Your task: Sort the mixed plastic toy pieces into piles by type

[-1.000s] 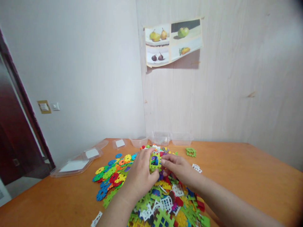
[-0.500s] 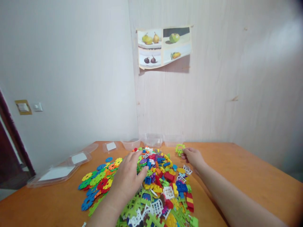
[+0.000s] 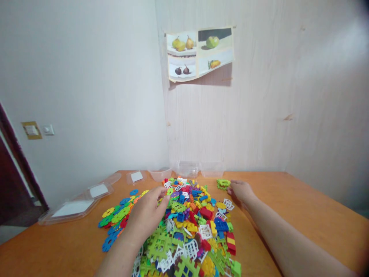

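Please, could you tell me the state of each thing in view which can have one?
Left hand: open, thumb and fingers apart.
Right hand: fingertips at the green frame pieces, grip unclear.
Green frame pieces: apart from the heap; joined or stacked, unclear.
Loose toy pieces: heaped, colours mixed.
Clear containers: upright, in a row.
Clear lids: lying flat.
Fruit poster: hung up, lower edge lifted.

Right of the right hand [image 3: 241, 192], the table [image 3: 305, 207] gives free passage. The toy pile [image 3: 196, 219] blocks the middle; clear boxes [image 3: 187, 169] stand behind.
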Tool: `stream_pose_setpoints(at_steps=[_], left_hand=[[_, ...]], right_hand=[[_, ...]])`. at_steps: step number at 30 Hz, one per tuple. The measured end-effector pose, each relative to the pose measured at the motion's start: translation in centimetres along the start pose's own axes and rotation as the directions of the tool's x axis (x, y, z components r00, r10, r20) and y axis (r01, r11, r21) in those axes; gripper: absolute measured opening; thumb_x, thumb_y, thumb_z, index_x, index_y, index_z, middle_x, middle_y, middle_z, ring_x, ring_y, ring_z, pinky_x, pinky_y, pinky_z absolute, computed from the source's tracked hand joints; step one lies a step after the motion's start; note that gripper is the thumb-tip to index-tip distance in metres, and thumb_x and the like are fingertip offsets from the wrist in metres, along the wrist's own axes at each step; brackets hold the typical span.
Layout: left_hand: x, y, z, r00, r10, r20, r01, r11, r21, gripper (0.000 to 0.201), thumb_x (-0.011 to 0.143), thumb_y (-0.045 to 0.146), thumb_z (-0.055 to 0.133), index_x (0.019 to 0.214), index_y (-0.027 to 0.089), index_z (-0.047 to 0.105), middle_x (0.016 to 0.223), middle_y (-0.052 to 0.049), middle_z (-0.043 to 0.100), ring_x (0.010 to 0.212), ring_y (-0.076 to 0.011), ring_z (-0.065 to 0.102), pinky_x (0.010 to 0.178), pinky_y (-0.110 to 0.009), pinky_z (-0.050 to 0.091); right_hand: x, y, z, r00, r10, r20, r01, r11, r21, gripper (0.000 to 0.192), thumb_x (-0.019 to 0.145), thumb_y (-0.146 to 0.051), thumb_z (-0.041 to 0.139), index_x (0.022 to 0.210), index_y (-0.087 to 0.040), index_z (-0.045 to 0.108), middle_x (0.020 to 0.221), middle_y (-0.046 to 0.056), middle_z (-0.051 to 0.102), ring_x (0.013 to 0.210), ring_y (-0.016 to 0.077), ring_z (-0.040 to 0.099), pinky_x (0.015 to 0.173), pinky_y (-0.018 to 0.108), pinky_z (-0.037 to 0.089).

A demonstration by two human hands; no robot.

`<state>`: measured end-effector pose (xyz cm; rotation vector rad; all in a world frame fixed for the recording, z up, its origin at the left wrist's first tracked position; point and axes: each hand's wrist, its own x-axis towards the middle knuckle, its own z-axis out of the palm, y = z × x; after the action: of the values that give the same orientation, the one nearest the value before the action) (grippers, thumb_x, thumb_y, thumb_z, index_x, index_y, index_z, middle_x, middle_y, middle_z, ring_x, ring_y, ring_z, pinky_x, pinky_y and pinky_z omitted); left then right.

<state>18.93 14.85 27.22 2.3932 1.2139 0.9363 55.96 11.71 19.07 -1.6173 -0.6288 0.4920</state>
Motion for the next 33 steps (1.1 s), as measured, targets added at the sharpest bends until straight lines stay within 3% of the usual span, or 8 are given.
stream_pose_setpoints(at_steps=[6,11,14,18,20,22,25,33], left_hand=[[0.5,-1.3,-0.1,0.995,-0.096,-0.021,0.091,0.981,-0.172,0.035,0.09,0.048,0.049,0.105,0.023,0.069,0.099,-0.002,0.074,0.09,-0.0212,0.067,0.077,-0.029,0.047],[0.8,-2.1,0.4,0.986,-0.166,-0.029,0.158,0.972,-0.175,0.036,0.089,0.047,0.047,0.085,0.019,0.068,0.075,0.0,0.069,0.069,-0.0175,0.062,0.061,-0.025,0.041],[0.9,-2.6,0.6,0.981,-0.187,-0.041,0.178,0.969,-0.171,0.036,0.089,0.047,0.045,0.078,0.019,0.066,0.069,0.0,0.066,0.063,-0.016,0.058,0.057,-0.024,0.037],[1.0,-2.8,0.7,0.976,-0.214,-0.035,0.205,0.962,-0.179,0.035,0.088,0.048,0.046,0.078,0.02,0.066,0.068,0.0,0.067,0.064,-0.0166,0.059,0.057,-0.024,0.037],[1.0,-2.8,0.7,0.974,-0.222,-0.033,0.213,0.96,-0.181,0.036,0.088,0.049,0.046,0.081,0.02,0.067,0.068,0.0,0.067,0.064,-0.0167,0.059,0.058,-0.024,0.036],[1.0,-2.7,0.9,0.975,-0.218,-0.036,0.208,0.963,-0.174,0.038,0.089,0.05,0.046,0.083,0.02,0.068,0.068,0.0,0.067,0.063,-0.0165,0.059,0.056,-0.024,0.035],[1.0,-2.4,1.0,0.977,-0.208,-0.038,0.199,0.967,-0.16,0.039,0.089,0.052,0.046,0.084,0.02,0.069,0.066,0.0,0.065,0.063,-0.0163,0.057,0.055,-0.024,0.033],[1.0,-2.5,1.2,0.986,-0.165,-0.012,0.162,0.978,-0.133,0.041,0.089,0.056,0.046,0.081,0.021,0.067,0.069,0.0,0.066,0.065,-0.0175,0.058,0.056,-0.025,0.032]], right_hand=[[-2.2,-2.7,0.3,0.979,-0.203,0.014,0.202,0.964,-0.176,0.025,0.081,-0.027,0.061,0.101,-0.016,0.072,0.082,0.006,0.073,0.082,0.0232,0.068,0.07,0.029,0.05],[-8.5,-6.7,3.5,0.864,-0.433,0.256,0.48,0.861,-0.167,0.026,0.083,-0.039,0.058,0.093,-0.02,0.074,0.083,0.003,0.073,0.082,0.0203,0.066,0.075,0.03,0.048],[-14.8,-8.8,5.1,0.618,-0.579,0.531,0.738,0.661,-0.137,0.03,0.091,-0.04,0.052,0.104,-0.022,0.072,0.097,0.005,0.073,0.088,0.0207,0.065,0.078,0.032,0.047],[-21.4,-9.8,5.7,0.272,-0.543,0.795,0.917,0.395,-0.044,0.038,0.089,-0.042,0.06,0.123,-0.025,0.064,0.11,0.007,0.071,0.107,0.0256,0.059,0.093,0.04,0.042],[-22.8,-9.4,5.9,0.189,-0.487,0.853,0.948,0.317,-0.029,0.046,0.087,-0.046,0.062,0.128,-0.025,0.06,0.117,0.009,0.068,0.117,0.0299,0.053,0.1,0.046,0.036],[-23.1,-8.7,6.2,0.181,-0.444,0.878,0.957,0.283,-0.055,0.046,0.086,-0.046,0.062,0.127,-0.024,0.06,0.119,0.01,0.067,0.12,0.0321,0.049,0.103,0.049,0.032],[-22.8,-7.8,6.7,0.239,-0.433,0.869,0.948,0.298,-0.112,0.037,0.085,-0.041,0.064,0.118,-0.024,0.064,0.11,0.009,0.068,0.11,0.0291,0.053,0.097,0.045,0.035],[-21.8,-8.0,6.8,0.295,-0.613,0.733,0.917,0.398,-0.037,0.017,0.092,-0.021,0.051,0.093,-0.022,0.068,0.092,0.004,0.068,0.091,0.0191,0.057,0.085,0.034,0.04]])
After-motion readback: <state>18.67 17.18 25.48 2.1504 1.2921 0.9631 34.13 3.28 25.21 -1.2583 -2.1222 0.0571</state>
